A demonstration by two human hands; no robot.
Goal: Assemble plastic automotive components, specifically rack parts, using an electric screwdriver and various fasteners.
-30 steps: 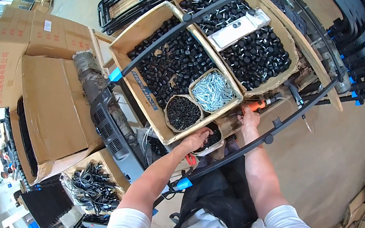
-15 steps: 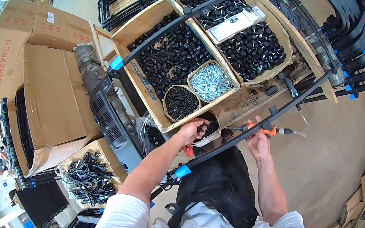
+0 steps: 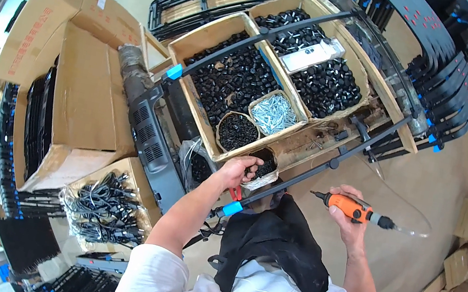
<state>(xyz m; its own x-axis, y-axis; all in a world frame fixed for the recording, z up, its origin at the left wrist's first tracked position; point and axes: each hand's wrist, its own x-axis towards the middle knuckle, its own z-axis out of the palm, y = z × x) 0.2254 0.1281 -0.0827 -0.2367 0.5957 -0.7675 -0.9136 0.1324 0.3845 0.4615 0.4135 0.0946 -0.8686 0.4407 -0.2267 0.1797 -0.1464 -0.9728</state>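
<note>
Crosswise, black bar point(image 3: 303, 178) between screwdriver point(image 3: 354, 210) and parts cup point(image 3: 265, 182), cables point(image 3: 106, 206) left

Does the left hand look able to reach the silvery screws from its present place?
Probably yes: the left hand is near, and the silvery screws lie uncovered; only the rim of the wooden tray appears to stand between.

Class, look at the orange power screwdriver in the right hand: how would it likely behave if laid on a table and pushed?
The orange power screwdriver would probably stay stiff, as its casing looks hard. Its rounded, elongated body suggests it might roll. The pale cord at its rear curves loosely, so it would likely flex and trail.
</note>
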